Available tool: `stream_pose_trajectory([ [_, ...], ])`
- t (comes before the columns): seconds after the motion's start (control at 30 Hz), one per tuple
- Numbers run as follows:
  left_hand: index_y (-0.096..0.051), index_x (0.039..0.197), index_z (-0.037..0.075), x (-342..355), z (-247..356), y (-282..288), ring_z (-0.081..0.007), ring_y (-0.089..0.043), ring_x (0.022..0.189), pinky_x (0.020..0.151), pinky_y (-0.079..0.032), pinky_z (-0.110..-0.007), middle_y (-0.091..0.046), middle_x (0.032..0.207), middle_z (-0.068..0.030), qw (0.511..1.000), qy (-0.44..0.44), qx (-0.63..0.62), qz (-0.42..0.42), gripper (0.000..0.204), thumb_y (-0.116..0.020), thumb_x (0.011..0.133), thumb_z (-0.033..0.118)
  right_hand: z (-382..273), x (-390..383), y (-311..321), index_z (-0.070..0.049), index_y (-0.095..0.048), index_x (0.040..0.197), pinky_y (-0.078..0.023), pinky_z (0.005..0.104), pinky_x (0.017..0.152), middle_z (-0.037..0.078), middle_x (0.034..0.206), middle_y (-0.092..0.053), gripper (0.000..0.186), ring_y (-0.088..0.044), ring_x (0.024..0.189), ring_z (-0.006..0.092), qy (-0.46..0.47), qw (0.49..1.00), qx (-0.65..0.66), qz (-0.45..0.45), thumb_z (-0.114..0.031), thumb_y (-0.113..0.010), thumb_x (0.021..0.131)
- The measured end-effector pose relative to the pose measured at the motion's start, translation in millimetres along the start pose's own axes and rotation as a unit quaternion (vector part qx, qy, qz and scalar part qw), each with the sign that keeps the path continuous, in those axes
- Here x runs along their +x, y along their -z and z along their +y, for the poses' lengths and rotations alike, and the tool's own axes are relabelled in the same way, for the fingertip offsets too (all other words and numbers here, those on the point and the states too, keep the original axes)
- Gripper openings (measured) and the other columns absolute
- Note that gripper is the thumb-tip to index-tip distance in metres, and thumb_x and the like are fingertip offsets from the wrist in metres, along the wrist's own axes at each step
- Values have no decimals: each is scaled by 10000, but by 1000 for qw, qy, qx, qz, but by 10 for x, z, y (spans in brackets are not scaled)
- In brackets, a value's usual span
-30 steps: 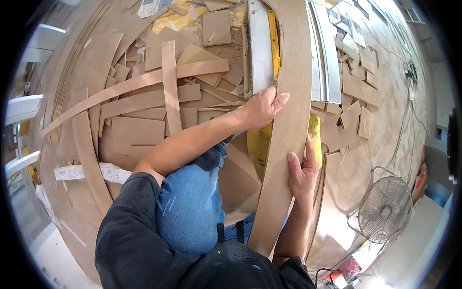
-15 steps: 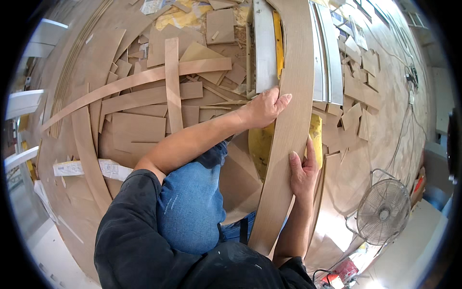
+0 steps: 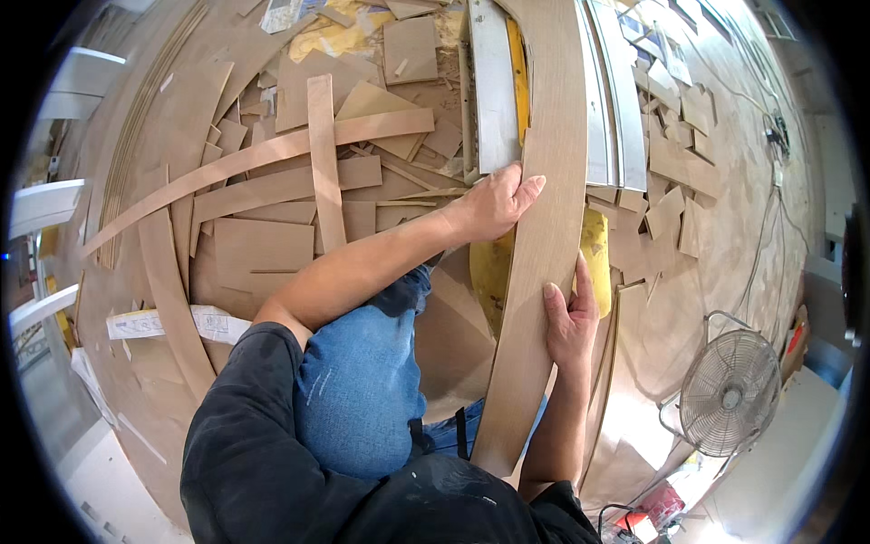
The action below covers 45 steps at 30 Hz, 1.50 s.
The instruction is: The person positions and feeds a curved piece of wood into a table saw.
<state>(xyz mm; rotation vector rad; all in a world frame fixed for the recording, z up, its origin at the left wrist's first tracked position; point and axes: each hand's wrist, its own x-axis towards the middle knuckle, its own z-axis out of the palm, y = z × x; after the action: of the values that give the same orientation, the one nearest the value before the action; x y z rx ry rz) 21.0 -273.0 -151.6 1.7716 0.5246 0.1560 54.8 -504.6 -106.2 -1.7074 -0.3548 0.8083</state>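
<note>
A long wooden board (image 3: 546, 218) runs from my lap away from me, over a machine bed with silver metal rails (image 3: 496, 86). My left hand (image 3: 498, 204) is closed on the board's left edge, thumb on top and fingers curled out of sight. Lower down, on the right edge, my right hand (image 3: 573, 317) grips the same board, its thumb at the face and its fingers along the side. Yellow curved parts (image 3: 595, 258) show on both sides of the board below the rails. A yellow strip (image 3: 519, 77) lies along the left rail.
Wooden offcuts (image 3: 263, 252) and long strips (image 3: 258, 163) litter the floor to the left. More scraps (image 3: 684, 168) lie right of the rails. A round fan (image 3: 729, 394) stands at the lower right, with cables (image 3: 775, 181) beyond it. A paper sheet (image 3: 145, 324) lies at left.
The view has shifted very slightly. Both hands keep their hold at about the same places on the board, which has barely moved.
</note>
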Motion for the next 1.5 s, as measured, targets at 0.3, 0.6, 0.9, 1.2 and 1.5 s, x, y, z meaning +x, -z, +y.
stream_pose_trajectory([
  [0.3, -509, 906, -45, 4, -69, -39, -290, -611, 728, 686, -489, -440, -605, 794, -254, 999, -31, -15, 12, 534, -461, 1085, 457, 34, -1, 19, 42, -297, 1561, -503, 328, 1011, 179, 1402, -572, 653, -603, 1217, 195, -8, 1000, -6, 3, -104, -626, 1016],
  [0.6, -533, 995, -87, 9, 5, 23, -448, -667, 935, 799, -517, -485, -639, 953, -346, 999, 11, 11, -37, 584, -440, 1076, 485, 31, -21, 32, 43, -288, 1566, -514, 321, 991, 183, 1372, -597, 674, -617, 1192, 191, -26, 1000, 4, 7, -116, -637, 1012],
  [0.9, -524, 992, -82, 1, -8, 35, -451, -680, 929, 810, -524, -489, -654, 946, -340, 999, 13, 20, -38, 602, -422, 1076, 506, 11, -9, 15, 38, -289, 1566, -517, 321, 992, 184, 1378, -593, 655, -616, 1203, 196, -34, 999, 15, -6, -95, -620, 1017],
  [1.2, -520, 965, -74, -1, -31, 25, -433, -680, 905, 798, -522, -484, -654, 925, -326, 999, 8, 10, -38, 605, -416, 1077, 511, 55, -9, 6, 34, -298, 1563, -516, 319, 991, 177, 1393, -581, 648, -611, 1204, 189, -15, 1000, 2, 5, -98, -621, 1018],
  [1.5, -525, 962, -79, 2, -31, 14, -463, -673, 922, 788, -523, -493, -648, 927, -348, 999, 3, 4, -39, 599, -426, 1076, 501, 40, -19, 6, 44, -295, 1562, -500, 330, 1018, 177, 1402, -578, 653, -588, 1244, 192, 1, 1000, 4, 3, -103, -620, 1015],
])
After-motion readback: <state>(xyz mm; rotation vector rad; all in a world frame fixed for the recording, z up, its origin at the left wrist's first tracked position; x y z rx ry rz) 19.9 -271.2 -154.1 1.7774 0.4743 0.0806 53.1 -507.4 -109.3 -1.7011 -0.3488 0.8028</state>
